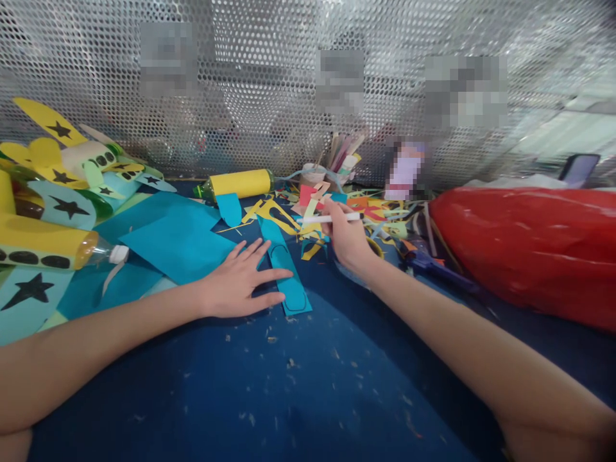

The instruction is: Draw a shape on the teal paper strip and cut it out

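**While the left hand [235, 285] pins a blue paper strip [296, 291], the right hand [349, 236] grips a white marker [312, 219]**

Head view:
- Left: open, palm down, fingers spread. Thumb and index finger lie across the strip; other fingertips sit at its left edge. Nothing grasped.
- Right: fingers closed around the marker, held almost level over the scraps, dark end pointing right. Its left end is just right of the strip's far part, not on the drawn line.
- Strip: on the dark blue tabletop [250, 391], center, slanting away to the left. Dark outline drawn on it, rounded at the near end.
- Left of strip: large blue paper sheet [178, 237], near the left hand. Small blue cut piece [230, 209] at its far right corner, by a yellow-wrapped bottle [243, 183] lying on its side.
- Far left: bottle plane [45, 240], yellow body, black oval windows, white cap; more paper-winged ones behind it, black stars on the wings.
- Beyond the right hand: mixed paper scraps [276, 215], cup [314, 172] beside upright sticks [342, 152].
- Right side: red plastic bundle [524, 247], phone [580, 169] behind it. Blue tool [440, 269] in front, type unclear.
- Back: perforated silvery sheeting [269, 96].
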Action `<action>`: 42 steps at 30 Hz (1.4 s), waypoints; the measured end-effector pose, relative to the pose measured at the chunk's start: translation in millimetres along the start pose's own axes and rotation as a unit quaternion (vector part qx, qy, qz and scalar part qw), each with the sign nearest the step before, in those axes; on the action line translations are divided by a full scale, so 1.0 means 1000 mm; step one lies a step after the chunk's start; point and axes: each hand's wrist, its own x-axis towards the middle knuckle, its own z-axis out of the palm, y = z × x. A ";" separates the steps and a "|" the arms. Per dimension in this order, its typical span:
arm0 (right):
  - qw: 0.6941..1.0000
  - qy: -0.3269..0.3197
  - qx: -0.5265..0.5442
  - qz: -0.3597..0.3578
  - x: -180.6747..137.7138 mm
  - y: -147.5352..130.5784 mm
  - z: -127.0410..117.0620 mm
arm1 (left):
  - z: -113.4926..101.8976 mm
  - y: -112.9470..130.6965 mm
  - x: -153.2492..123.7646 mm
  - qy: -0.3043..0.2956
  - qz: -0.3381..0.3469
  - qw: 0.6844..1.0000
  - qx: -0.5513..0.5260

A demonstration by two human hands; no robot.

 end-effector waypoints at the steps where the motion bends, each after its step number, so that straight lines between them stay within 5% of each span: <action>1: 1.000 0.002 -0.019 0.001 0.005 -0.005 -0.005 | -0.001 0.000 0.000 0.000 -0.001 1.000 -0.004; 4: 0.986 -0.030 -0.161 0.004 0.020 -0.023 -0.026 | -0.007 0.003 -0.001 -0.014 -0.012 1.000 -0.014; 9: 0.925 -0.180 -0.333 0.021 0.048 -0.037 -0.074 | -0.017 0.005 0.000 -0.013 -0.015 1.000 -0.016; 14: 0.835 -0.244 -0.492 0.028 0.066 -0.034 -0.110 | -0.021 0.002 0.004 0.053 -0.003 0.997 -0.062; 21: 0.685 -0.286 -0.669 0.042 0.071 -0.026 -0.122 | -0.026 -0.001 0.008 0.130 -0.119 0.968 -0.179; 30: 0.681 -0.311 -0.662 0.032 0.071 -0.023 -0.125 | -0.029 -0.007 0.005 0.131 -0.135 0.979 -0.079; 35: 0.711 -0.300 -0.636 0.002 0.054 -0.037 -0.101 | -0.033 -0.004 0.005 0.134 -0.124 0.981 -0.060; 38: 0.690 -0.365 -0.620 0.078 0.039 -0.045 -0.082 | -0.033 -0.005 0.008 0.117 -0.134 0.984 -0.029; 42: 0.650 -0.375 -0.655 0.088 0.031 -0.044 -0.070 | -0.027 -0.006 0.011 0.107 -0.119 0.987 0.016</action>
